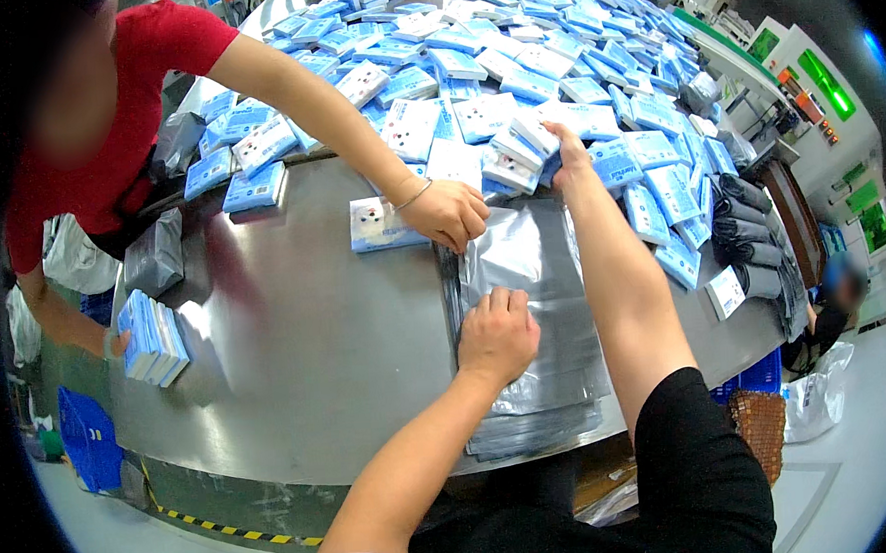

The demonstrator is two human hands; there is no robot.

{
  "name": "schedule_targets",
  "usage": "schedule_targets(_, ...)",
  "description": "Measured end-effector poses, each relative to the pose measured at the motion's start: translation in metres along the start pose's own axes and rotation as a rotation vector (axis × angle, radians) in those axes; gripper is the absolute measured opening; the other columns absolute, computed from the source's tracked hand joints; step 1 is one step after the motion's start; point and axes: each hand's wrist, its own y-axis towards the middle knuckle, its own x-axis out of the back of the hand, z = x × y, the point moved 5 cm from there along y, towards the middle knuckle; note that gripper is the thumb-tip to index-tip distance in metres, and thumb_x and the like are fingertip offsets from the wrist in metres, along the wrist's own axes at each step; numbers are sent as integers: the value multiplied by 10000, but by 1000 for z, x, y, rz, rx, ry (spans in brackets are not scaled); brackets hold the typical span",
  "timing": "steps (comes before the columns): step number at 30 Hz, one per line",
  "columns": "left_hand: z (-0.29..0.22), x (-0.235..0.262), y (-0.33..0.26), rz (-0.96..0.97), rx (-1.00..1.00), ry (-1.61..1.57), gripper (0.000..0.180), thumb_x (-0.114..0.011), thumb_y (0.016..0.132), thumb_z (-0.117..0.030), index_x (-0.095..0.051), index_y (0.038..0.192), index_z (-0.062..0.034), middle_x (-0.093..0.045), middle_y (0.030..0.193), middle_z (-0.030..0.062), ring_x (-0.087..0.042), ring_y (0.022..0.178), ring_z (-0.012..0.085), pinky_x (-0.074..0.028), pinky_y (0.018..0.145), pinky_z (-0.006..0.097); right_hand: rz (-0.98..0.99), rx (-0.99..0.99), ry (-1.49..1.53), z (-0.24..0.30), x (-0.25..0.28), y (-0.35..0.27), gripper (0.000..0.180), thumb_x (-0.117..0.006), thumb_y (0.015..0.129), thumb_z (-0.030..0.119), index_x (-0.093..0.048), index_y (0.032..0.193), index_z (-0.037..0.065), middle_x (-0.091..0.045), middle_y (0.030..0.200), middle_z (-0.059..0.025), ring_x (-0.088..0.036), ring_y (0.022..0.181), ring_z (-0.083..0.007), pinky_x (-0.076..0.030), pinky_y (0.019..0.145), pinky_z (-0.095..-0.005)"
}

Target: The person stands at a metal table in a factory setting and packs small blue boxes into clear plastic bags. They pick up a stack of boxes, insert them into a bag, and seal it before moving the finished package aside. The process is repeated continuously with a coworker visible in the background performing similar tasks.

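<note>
A stack of flat grey plastic bags [553, 361] lies on the metal table before me. My left hand [498, 336] is closed on the shiny top bag, its fingertips hidden beneath the knuckles. Beyond the bags, my right hand [567, 158] grips a small bundle of blue-and-white tissue packs [517, 154] at the edge of the heap. From the left reaches a co-worker's hand [445, 214] with a bracelet, fingers bent at the far left corner of the bags. Beside that hand lies a single tissue pack [385, 224].
A large heap of tissue packs [552, 60] covers the table's far side. At left, the co-worker's other hand [116, 342] holds a row of packs [153, 337] near a filled grey bag [154, 254]. Rolled dark bags [751, 230] line the right edge. A blue crate [89, 435] stands below left.
</note>
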Motion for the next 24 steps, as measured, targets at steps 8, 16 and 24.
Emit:
schedule_targets(8, 1, 6, -4, -61, -81, 120, 174, -639, 802, -193, -553, 883, -64, -554, 891, 109, -593, 841, 297, -500, 714, 412, 212, 243, 391, 13, -20, -86, 577, -534, 901, 476, -532, 1328, 88, -609, 1236, -138, -601, 1118, -350, -492, 941, -504)
schedule_targets(16, -12, 45, -10, 124, -27, -13, 351, -660, 855, -257, -630, 1121, -30, -636, 1089, 156, -602, 1014, 347, -488, 858, 444, 293, 325, 608, 58, 94, -142, 590, -550, 868, 496, -600, 1301, 97, -638, 1248, -179, -634, 1078, -410, -496, 866, -665)
schedule_targets(24, -48, -26, -4, 68, 319, -969, 1071, -631, 845, -653, -137, 1492, 42, -401, 1361, 313, -421, 1298, 363, -304, 1120, 438, 241, 153, 500, -23, 71, -252, 535, -549, 940, 362, -486, 1332, 5, -635, 1153, -154, -649, 1049, -310, -545, 919, -431)
